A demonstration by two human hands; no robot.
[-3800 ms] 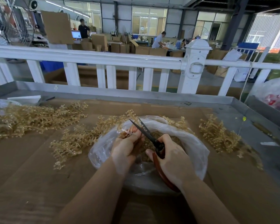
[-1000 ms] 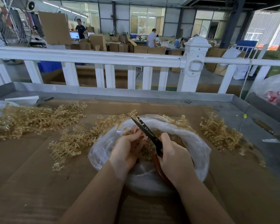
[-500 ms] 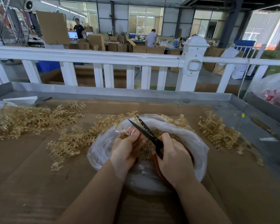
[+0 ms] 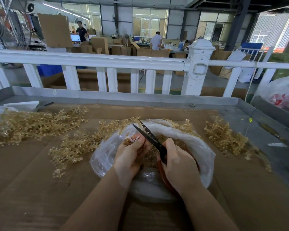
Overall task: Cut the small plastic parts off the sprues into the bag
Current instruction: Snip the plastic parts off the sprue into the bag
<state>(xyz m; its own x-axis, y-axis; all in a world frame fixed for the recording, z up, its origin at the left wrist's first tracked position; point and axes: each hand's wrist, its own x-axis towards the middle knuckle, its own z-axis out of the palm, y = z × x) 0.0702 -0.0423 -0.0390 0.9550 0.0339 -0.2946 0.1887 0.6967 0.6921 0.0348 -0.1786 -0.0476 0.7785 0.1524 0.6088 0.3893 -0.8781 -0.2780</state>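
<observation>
A clear plastic bag (image 4: 202,152) lies open on the cardboard-covered table, with a heap of small tan plastic parts (image 4: 180,144) inside. Over the bag's mouth my left hand (image 4: 132,155) pinches a small pale sprue piece (image 4: 135,138) at its fingertips. My right hand (image 4: 178,162) grips black scissors (image 4: 150,137) with red handles; the blades are slightly apart and point up and left, right beside the sprue piece. Most of the handles are hidden under my right hand.
Piles of tan sprues lie at the far left (image 4: 32,124), left of the bag (image 4: 77,145) and to the right (image 4: 223,137). A white railing (image 4: 107,60) runs behind the metal table rim (image 4: 140,97). A large white bag (image 4: 284,95) sits at the far right.
The scissor blades have opened and closed a little beside my left fingertips. Both hands stay over the bag's mouth, and the view has shifted slightly.
</observation>
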